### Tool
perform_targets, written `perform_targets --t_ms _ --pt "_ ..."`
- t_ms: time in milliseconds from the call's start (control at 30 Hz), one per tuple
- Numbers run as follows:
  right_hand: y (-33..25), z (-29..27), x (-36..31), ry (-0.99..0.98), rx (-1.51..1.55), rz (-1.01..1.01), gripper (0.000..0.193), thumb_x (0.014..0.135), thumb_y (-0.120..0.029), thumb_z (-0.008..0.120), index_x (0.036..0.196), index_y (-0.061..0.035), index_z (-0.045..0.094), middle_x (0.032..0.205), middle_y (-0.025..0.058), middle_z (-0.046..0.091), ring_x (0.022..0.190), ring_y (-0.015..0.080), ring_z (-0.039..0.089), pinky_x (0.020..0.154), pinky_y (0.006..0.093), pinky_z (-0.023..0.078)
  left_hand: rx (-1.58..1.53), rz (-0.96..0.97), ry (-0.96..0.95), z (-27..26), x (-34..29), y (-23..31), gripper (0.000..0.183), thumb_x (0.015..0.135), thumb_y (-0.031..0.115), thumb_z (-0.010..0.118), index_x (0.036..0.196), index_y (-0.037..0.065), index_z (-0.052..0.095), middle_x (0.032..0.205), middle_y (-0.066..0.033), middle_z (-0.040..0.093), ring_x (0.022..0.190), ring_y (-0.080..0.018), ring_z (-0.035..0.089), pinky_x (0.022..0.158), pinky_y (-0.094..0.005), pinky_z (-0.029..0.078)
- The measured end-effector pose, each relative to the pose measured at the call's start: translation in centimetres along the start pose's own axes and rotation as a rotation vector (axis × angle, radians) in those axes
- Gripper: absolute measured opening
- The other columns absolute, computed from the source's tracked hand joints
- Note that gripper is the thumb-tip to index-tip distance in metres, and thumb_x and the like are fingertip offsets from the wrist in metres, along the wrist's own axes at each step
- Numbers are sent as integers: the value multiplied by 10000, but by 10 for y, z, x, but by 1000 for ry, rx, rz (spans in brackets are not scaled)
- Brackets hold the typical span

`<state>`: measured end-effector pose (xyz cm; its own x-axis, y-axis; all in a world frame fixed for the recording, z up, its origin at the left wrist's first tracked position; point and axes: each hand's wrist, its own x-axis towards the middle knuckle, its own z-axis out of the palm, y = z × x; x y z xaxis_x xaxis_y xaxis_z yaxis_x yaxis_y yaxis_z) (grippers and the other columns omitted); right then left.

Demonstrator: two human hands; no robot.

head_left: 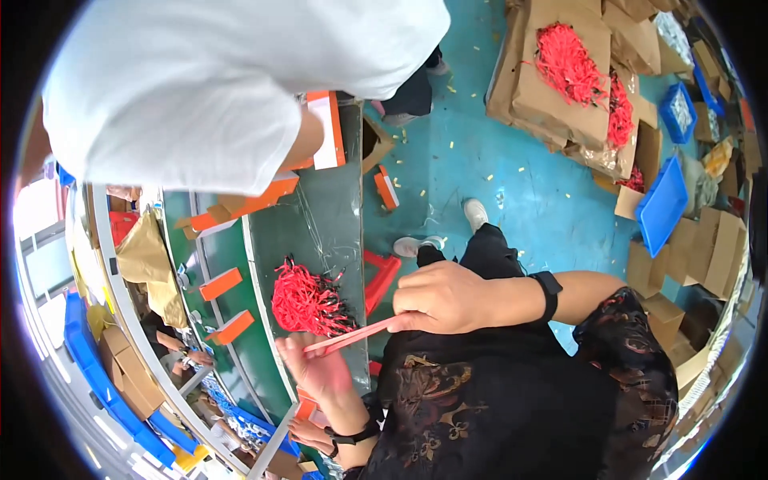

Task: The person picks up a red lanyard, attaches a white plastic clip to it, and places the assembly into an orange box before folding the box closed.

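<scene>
A narrow pinkish-red strap (356,338) is stretched in front of my body, from one hand to the other. My right hand (438,299) is closed in a fist around its right end. The other end lies in my left hand (318,374), pinched near the thumb; the fingertips there are slightly blurred. Just beyond my left hand, a heap of similar red straps with black ends (308,302) rests on the grey-green bench top (316,224).
A co-worker in a white shirt (184,88) leans over the bench. Orange boxes (221,284) sit on the green conveyor (210,254). Another person's hand (308,432) is close to my left wrist. A red stool (381,280) stands beside the bench; cartons (560,96) bear more straps.
</scene>
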<state>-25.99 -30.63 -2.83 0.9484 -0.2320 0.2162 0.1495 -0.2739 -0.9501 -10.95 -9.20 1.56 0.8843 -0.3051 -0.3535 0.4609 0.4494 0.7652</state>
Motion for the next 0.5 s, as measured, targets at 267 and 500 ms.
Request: perform_targets --t_ms 267,500 --pt "-18 -23 -20 23 -204 -334 291 845 -285 701 755 -81 514 758 50 485 655 245 555 585 412 447 593 145 -472 21 -22 -95 738 931 385 655 1479 -2 346 1500 -216 399 1419 -326 358 1178 -472 257" --pt "-22 -11 1 156 -93 -233 197 718 -82 688 658 -62 502 738 83 514 624 239 563 565 358 466 215 -433 -828 54 -32 -132 1237 742 944 280 1533 -5 236 1478 -269 416 1366 -363 414 1153 -476 305"
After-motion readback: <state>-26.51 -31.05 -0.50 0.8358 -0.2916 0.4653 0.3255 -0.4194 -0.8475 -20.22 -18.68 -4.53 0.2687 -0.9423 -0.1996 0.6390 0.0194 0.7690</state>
